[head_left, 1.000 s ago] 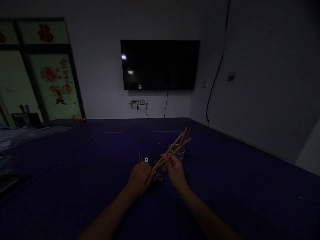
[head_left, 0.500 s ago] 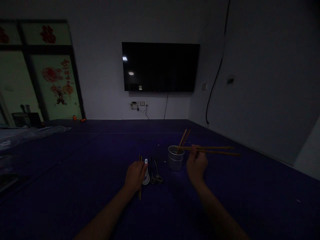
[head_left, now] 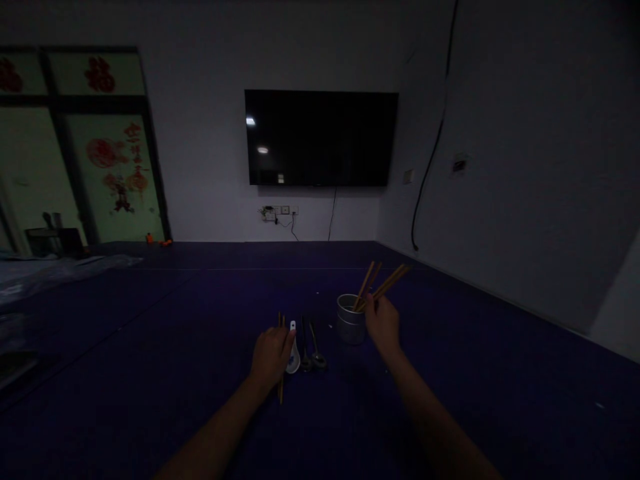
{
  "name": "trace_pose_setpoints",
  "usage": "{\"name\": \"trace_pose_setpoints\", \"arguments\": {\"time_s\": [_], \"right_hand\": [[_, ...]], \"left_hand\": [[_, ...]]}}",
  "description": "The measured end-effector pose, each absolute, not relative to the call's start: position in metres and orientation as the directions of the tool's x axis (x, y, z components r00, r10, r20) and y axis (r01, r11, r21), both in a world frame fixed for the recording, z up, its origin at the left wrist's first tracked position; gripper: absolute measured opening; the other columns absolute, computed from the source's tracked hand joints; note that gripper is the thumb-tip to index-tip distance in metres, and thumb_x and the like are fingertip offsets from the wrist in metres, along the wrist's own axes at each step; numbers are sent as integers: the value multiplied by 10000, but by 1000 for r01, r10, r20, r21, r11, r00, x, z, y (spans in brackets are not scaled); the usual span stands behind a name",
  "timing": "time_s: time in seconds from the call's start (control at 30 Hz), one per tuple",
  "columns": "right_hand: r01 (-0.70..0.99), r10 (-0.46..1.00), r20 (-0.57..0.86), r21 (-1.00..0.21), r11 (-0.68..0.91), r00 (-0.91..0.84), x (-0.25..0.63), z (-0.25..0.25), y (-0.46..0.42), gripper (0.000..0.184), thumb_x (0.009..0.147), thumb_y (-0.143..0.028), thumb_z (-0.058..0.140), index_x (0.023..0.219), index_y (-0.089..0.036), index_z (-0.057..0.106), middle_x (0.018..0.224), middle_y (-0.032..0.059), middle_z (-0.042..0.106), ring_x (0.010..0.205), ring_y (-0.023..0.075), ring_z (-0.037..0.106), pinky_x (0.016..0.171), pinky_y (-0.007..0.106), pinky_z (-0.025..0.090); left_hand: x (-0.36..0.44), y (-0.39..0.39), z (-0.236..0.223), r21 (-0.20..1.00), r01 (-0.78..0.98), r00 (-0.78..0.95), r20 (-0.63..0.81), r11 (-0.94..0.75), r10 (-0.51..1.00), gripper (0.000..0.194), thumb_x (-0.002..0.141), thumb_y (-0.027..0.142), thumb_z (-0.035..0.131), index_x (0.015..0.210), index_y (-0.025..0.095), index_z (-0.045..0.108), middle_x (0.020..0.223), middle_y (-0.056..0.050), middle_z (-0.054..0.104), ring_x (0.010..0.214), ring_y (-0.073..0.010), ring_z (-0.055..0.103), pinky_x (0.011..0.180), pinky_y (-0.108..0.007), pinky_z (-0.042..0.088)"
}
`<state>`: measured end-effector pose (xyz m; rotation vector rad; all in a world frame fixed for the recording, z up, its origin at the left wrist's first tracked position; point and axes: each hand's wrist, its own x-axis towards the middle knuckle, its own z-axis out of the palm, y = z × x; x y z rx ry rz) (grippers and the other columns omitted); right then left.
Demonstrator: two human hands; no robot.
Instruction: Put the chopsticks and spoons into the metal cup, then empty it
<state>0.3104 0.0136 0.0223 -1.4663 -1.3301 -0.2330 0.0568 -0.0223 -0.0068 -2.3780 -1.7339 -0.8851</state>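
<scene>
My right hand (head_left: 384, 327) is closed on a pair of wooden chopsticks (head_left: 393, 280), tilted with their lower ends at the mouth of a metal cup (head_left: 351, 328). Two other chopsticks (head_left: 364, 283) lean inside that cup. On the left, my left hand (head_left: 271, 353) lies with bent fingers over another pair of chopsticks (head_left: 281, 392) on the purple tabletop; their ends show above and below it. Beside its thumb is a white ceramic spoon (head_left: 293, 361) with a blue mark. Two dark metal spoons (head_left: 306, 363) (head_left: 319, 361) lie to the right of it.
The purple table surface (head_left: 200, 320) runs back to the wall, where a dark television (head_left: 320, 137) hangs above sockets and cables. Crumpled clear plastic (head_left: 75, 270) lies at far left. A black cable (head_left: 429, 167) hangs down the right wall. The room is dim.
My right hand has moved slightly left and turned its chopsticks from nearly level to slanting into the cup. The left hand stays over its chopsticks.
</scene>
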Motion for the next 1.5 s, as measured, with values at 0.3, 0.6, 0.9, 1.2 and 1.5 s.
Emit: {"name": "trace_pose_setpoints", "arguments": {"time_s": [0.3,0.6,0.9,1.2,1.5], "right_hand": [[792,615,721,-560,244,320,316,11,26,434,854,-491,356,892,-130,594,867,140,615,846,238,552,725,335,405],[615,702,606,-729,302,374,316,5,30,556,888,-498,231,919,-132,649,911,149,659,915,235,581,808,345,413],[508,672,584,-790,344,455,321,4,36,508,772,-541,422,827,-130,715,842,126,716,771,253,648,684,332,475],[456,580,543,-836,305,608,319,7,26,505,679,-585,546,735,-115,721,718,145,709,629,247,633,558,307,431],[470,595,519,-846,253,613,313,11,18,535,709,-613,506,775,-126,716,764,144,712,662,239,637,586,295,425]], "left_hand": [[56,-24,-6,242,901,209,486,-360,849,464,939,391,216,803,183,609,850,-71,682,800,-173,606,709,-280,378],[53,-22,-6,250,912,170,492,-325,854,458,937,389,226,819,178,616,862,-73,682,790,-175,606,695,-282,369],[53,-22,-7,262,905,166,508,-335,845,487,937,396,209,822,172,626,859,-79,679,782,-172,605,688,-276,368],[53,-22,-6,275,907,151,495,-319,856,494,938,399,203,840,167,628,821,-77,673,775,-171,601,689,-274,360],[50,-18,-7,344,903,77,465,-259,882,468,931,387,231,801,172,625,780,-66,660,742,-154,595,641,-249,340]]}}
